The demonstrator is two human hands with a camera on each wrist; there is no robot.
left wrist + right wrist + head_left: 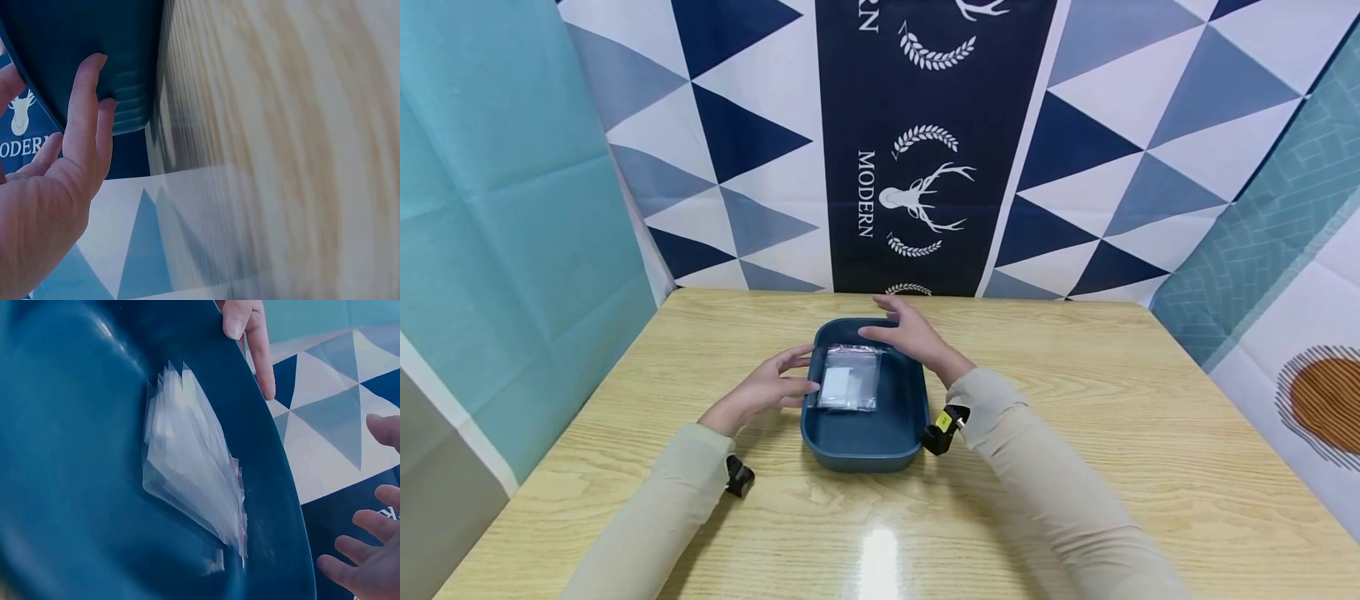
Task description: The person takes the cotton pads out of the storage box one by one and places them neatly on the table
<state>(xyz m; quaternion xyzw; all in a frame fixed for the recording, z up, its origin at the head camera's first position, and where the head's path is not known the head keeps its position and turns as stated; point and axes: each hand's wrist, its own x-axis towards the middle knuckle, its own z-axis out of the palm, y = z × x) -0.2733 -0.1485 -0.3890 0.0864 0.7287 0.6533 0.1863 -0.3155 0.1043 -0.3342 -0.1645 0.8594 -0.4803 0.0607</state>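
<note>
The blue box (865,462) of bags (852,379) on the table (1150,400) looked light and stiff, best lifted by both sides, while the left hand (766,386) held its left edge and the right hand (917,335) hung open nearby.

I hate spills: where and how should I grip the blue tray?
Probably on opposite sides of the tray: left hand from the left, right hand from the right, thumbs over the rim. Raised sides face each other across the open top.

Triangle-patterned blue-and-white cloth (917,108) hangs behind a pale wooden table (1112,400).
</note>
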